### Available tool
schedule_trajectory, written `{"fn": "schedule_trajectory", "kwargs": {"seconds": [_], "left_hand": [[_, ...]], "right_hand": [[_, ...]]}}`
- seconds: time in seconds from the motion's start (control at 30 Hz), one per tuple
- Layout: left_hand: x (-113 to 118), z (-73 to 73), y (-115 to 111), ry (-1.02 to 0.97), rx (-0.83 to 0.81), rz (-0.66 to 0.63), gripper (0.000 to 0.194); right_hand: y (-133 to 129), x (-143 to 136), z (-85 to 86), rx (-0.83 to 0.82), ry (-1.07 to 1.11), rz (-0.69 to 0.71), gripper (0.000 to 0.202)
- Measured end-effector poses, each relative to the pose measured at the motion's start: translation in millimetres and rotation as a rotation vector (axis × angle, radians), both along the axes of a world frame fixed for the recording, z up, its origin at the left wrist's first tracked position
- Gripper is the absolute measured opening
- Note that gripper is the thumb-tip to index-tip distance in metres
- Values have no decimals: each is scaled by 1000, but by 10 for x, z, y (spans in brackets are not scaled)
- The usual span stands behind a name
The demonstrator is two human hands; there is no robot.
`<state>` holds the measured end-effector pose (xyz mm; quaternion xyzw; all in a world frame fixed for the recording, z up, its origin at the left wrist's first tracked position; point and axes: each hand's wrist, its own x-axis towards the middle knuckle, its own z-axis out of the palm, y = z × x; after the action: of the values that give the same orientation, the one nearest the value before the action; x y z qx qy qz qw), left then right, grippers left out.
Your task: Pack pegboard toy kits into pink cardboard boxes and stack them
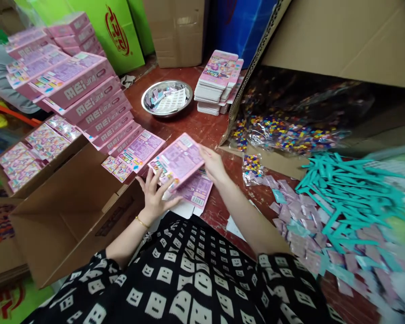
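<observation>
A pink and purple printed cardboard box (178,157) is held tilted in front of me. My right hand (214,165) grips its right end, the thumb side along the edge. At the near left corner, my left hand (157,195) has its fingers spread, the tips over or against the box's lower edge; firm contact cannot be made out. Below lies another purple printed carton (197,191), partly covered by the held box, with white flaps (182,209) showing toward my lap.
Stacked pink boxes (91,99) stand left, above an open brown carton (64,211). A metal bowl (167,112) and flat cartons (219,74) are behind. On the right are a big carton with bagged colourful pieces (290,135), teal plastic sticks (351,193) and small sachets (303,216).
</observation>
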<state>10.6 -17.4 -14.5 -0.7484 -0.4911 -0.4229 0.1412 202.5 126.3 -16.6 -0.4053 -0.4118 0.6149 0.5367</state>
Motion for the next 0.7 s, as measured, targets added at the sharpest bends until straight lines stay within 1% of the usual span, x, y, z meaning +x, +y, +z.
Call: {"fn": "schedule_trajectory", "kwargs": {"seconds": [0.07, 0.1, 0.13, 0.17, 0.2, 0.23, 0.27, 0.33, 0.37, 0.4, 0.43, 0.47, 0.5, 0.53, 0.57, 0.6, 0.63, 0.67, 0.7], "left_hand": [[-119, 116, 71, 121, -26, 69, 53], [-198, 162, 141, 151, -70, 128, 46], [-289, 201, 223, 161, -131, 198, 40], [-389, 233, 309, 157, -206, 270, 37], [-491, 262, 391, 142, -283, 337, 37], [-587, 289, 462, 120, -356, 395, 39], [-666, 312, 520, 99, -420, 441, 41], [-737, 338, 590, 62, -490, 501, 47], [-717, 332, 603, 44, -487, 521, 50], [-656, 307, 602, 31, -466, 523, 53], [-558, 258, 588, 27, -441, 498, 56], [-427, 184, 563, 34, -426, 441, 57], [-274, 87, 528, 53, -437, 354, 59], [-112, -26, 487, 79, -473, 249, 60], [44, -143, 443, 107, -534, 141, 60], [182, -252, 403, 123, -603, 66, 62], [290, -337, 370, 115, -653, 33, 66], [363, -383, 347, 87, -683, 26, 72], [401, -380, 335, 36, -686, 36, 80]], "right_hand": [[192, -438, 33, -40, 32, 156, 43], [286, -629, 76, -21, -31, 204, 43], [376, -775, 123, 12, -142, 226, 42], [456, -863, 166, 47, -279, 220, 41], [523, -884, 195, 78, -417, 190, 39], [570, -837, 206, 100, -536, 151, 35], [594, -731, 199, 112, -619, 119, 32], [556, -405, 142, 102, -699, 102, 27], [497, -226, 106, 97, -795, 127, 29], [419, -61, 73, 96, -924, 169, 35], [331, 75, 47, 97, -1065, 219, 46], [243, 173, 29, 101, -1199, 265, 58], [167, 233, 19, 107, -1306, 297, 69], [107, 263, 16, 108, -1369, 314, 75], [68, 272, 20, 99, -1379, 316, 74], [47, 273, 35, 82, -1370, 319, 67], [37, 276, 62, 64, -1367, 333, 56], [30, 290, 107, 55, -1349, 348, 43], [14, 316, 173, 73, -1299, 356, 31]]}}
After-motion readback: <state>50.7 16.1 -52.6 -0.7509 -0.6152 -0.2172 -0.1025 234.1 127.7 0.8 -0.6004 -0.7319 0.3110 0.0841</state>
